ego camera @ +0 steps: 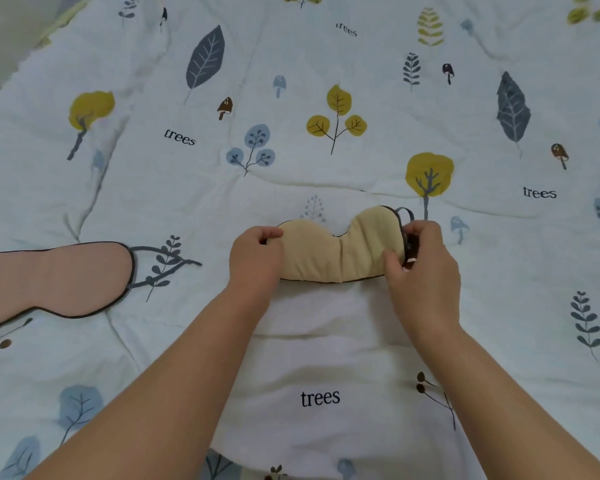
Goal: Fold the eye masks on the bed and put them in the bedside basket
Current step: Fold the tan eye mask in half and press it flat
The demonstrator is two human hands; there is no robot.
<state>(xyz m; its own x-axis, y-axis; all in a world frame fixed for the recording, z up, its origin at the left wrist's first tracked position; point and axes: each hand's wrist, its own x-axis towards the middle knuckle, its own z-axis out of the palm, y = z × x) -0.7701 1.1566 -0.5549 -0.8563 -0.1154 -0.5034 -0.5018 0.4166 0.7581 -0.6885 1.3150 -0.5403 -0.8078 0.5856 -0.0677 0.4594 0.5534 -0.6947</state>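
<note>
Left hand (255,252): fingers curled, pinching the beige eye mask (336,249) at its left end.
Right hand (421,261): closed on the mask's right end and dark strap (405,213), likely readying the fold.
Beige mask: soft, padded, two-lobed, flat on the quilt (326,341).
Pink mask (52,278): smooth, dark-piped, well left of the beige one.
Basket: unseen.

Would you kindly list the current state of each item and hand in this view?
beige eye mask: flat, unfolded, held at both ends
pink eye mask: flat, unfolded, untouched
left hand: grip closed on the beige mask's left end
right hand: grip closed on its right end
quilt: spread, lightly wrinkled
</note>
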